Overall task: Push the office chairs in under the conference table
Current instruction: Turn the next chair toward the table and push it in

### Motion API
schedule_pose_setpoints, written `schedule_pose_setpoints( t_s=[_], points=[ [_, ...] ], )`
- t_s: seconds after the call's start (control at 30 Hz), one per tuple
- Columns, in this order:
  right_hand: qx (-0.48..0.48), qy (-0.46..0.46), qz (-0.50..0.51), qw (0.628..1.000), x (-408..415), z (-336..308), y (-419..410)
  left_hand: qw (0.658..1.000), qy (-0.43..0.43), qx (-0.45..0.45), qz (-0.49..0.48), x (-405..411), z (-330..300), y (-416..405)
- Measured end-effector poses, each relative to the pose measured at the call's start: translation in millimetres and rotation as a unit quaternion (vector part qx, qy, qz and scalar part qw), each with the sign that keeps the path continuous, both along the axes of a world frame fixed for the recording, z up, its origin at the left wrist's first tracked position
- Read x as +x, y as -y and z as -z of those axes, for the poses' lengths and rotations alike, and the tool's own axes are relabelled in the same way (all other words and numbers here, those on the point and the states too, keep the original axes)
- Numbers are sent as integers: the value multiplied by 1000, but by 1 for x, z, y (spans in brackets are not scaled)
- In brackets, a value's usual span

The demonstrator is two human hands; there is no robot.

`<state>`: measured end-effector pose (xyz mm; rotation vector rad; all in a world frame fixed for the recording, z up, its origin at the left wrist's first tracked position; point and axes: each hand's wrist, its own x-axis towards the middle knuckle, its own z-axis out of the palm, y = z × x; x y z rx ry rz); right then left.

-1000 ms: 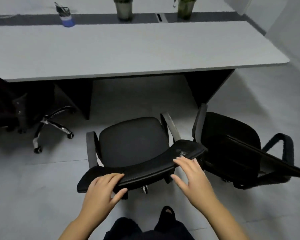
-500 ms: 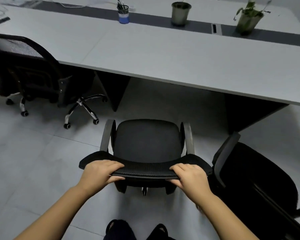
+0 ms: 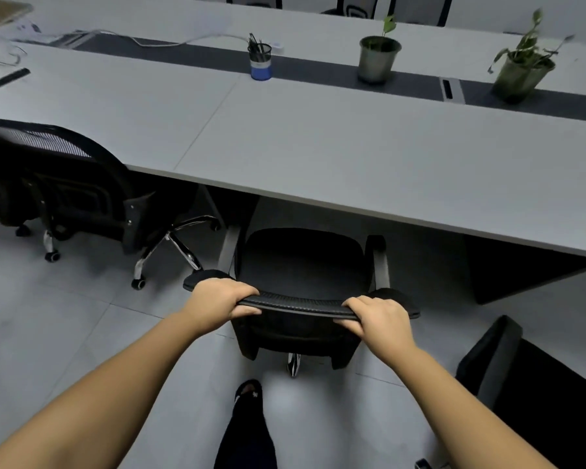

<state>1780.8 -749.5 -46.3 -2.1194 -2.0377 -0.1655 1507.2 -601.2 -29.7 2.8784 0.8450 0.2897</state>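
A black office chair [image 3: 303, 262] with grey armrests faces the long grey conference table [image 3: 318, 143], its seat front just under the table's near edge. My left hand [image 3: 219, 297] grips the left end of its backrest top rail, and my right hand [image 3: 379, 314] grips the right end. Both arms are stretched forward. A second black chair [image 3: 535, 394] stands out from the table at the lower right. A mesh-backed chair [image 3: 65, 184] at the left is tucked against the table edge.
On the table stand a blue pen cup [image 3: 260, 60] and two potted plants [image 3: 379, 54] [image 3: 521, 71] along a dark centre strip. My foot [image 3: 249, 390] is on the grey tile floor behind the chair. A dark table leg panel [image 3: 521, 269] stands right of the chair.
Both hands have closed on the backrest rail, and the chair has rolled forward so its seat front now meets the table edge. My view has turned left and moved closer.
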Motion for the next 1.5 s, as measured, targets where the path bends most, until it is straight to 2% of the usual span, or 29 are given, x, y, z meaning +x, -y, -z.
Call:
schedule_pose_setpoints(
  t_s=[0.17,0.3,0.73,0.97,1.23,1.43,1.5],
  points=[
    [-12,23,29,999,-4,3,-73,998,-26,-53,23,3,1,-92],
    [-27,34,36,998,-3,4,-127,997,-13,-64,37,7,1,-149],
    [-23,11,23,999,-5,-1,-245,993,-56,-81,66,12,-1,-279],
    [-27,43,25,998,-14,2,-254,991,-87,-74,64,1,7,-292],
    [-55,22,18,998,-14,-5,-254,988,-134,-64,40,3,0,-285],
    [-170,-87,47,981,-17,-22,-252,975,-200,-94,-17,4,-16,-272],
    [-151,-143,58,976,-22,-34,-240,981,-174,-89,-11,4,-25,-261]
  ],
)
